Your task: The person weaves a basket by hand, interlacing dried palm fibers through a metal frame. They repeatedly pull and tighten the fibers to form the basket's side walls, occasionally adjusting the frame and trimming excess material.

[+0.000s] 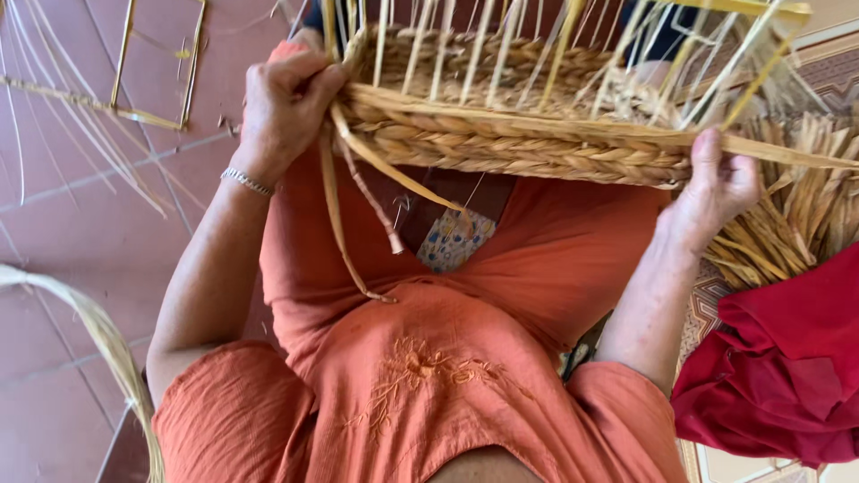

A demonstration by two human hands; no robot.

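Note:
A partly woven straw basket point(528, 143) rests on my lap, with braided rows along its near side and thin upright stakes rising from it. My left hand point(286, 103) grips the basket's left corner, fingers closed over the braided rim and loose straw strands point(362, 192) that hang down from it. My right hand point(716, 188) holds the right end of the braided side, thumb pressed on a flat strand running to the right. I wear an orange dress point(429, 358) and a silver bracelet point(246, 182) on the left wrist.
A pile of dried straw point(796, 215) lies at the right, with a red cloth point(787, 367) below it. On the red tiled floor point(80, 224) at left lie a thin stick frame point(157, 63) and loose long fibres point(107, 340).

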